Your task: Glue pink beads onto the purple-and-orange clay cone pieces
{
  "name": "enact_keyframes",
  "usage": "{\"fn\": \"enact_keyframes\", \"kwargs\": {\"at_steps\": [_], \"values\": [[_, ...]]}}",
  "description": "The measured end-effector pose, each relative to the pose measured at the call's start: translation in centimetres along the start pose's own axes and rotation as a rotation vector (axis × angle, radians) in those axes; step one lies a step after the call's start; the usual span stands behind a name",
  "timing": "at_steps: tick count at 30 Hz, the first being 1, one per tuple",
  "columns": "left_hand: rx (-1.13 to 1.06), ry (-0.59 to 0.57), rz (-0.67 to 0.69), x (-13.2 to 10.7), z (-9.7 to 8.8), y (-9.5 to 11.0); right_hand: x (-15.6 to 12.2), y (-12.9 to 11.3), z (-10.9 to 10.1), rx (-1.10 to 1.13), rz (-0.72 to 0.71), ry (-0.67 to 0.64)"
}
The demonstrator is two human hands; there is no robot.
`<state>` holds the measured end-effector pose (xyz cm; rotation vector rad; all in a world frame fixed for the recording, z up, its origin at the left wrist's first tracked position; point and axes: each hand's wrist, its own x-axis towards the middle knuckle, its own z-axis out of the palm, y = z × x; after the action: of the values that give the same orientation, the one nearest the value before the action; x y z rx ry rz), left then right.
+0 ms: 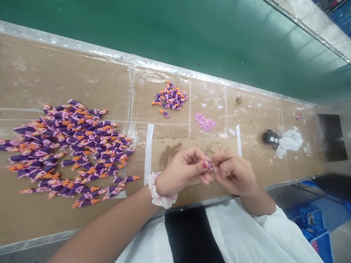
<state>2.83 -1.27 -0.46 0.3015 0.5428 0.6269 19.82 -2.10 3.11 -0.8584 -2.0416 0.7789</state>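
Note:
My left hand (182, 168), with a white-and-pink scrunchie (161, 191) at its wrist, is closed in a pinch over the near edge of the table. Between its fingertips shows a bit of a small purple figurine (210, 166); the fingers hide most of it. My right hand (234, 171) meets it from the right, thumb and fingertips pressed together at the figurine. Whether a tiny part sits in that pinch is hidden. Just beyond the hands lies a pile of tiny pink-and-white pieces (205, 122). Farther back is a small heap of purple figurines with orange parts (171, 96).
Many similar purple-and-orange figurines (82, 142) spread over the left side of the cardboard-covered table (95, 76). To the right are a black round object with googly eyes (270, 138) and a crumpled white cloth (290, 141). Blue crates (315, 223) stand low at the right.

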Motion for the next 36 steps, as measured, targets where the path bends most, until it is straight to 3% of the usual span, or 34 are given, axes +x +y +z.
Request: {"fn": "enact_keyframes", "kwargs": {"at_steps": [3, 6, 8, 10, 13, 17, 21, 25, 28, 32, 36], "values": [[-0.034, -0.015, 0.014, -0.1, 0.1, -0.1, 0.0, 0.0, 0.0, 0.013, -0.026, 0.002], [0.021, -0.101, 0.064, -0.6, 0.2, 0.4, 0.1, 0.1, 0.1, 0.049, -0.019, -0.028], [0.117, -0.159, 0.149, -1.1, 0.2, 1.0, 0.2, 0.2, 0.1, 0.077, -0.010, -0.069], [0.225, -0.162, 0.281, -1.4, 0.0, 1.7, 0.2, 0.3, 0.1, 0.088, -0.007, -0.029], [0.347, -0.100, 0.472, -1.5, -0.5, 2.5, 0.1, 0.4, -0.1, 0.066, 0.043, 0.195], [0.395, -0.032, 0.593, -1.3, -0.8, 3.0, -0.1, 0.6, -0.3, 0.047, 0.155, 0.420], [0.445, 0.079, 0.599, -1.1, -0.9, 2.9, -0.4, 1.0, 0.0, 0.048, 0.189, 0.407], [0.386, 0.357, 0.572, 0.1, -1.7, 3.2, -0.6, 1.2, 0.2, 0.032, 0.192, 0.373], [0.267, 0.522, 0.634, 1.6, -2.7, 4.0, -0.7, 1.3, 0.3, 0.066, 0.213, 0.359], [0.281, 0.490, 0.659, 2.4, -3.2, 5.0, -0.6, 1.1, 0.1, 0.104, 0.242, 0.350], [0.657, 0.567, 0.630, 0.5, -3.3, 5.6, -0.6, 1.0, 0.0, 0.093, 0.246, 0.382]]}}
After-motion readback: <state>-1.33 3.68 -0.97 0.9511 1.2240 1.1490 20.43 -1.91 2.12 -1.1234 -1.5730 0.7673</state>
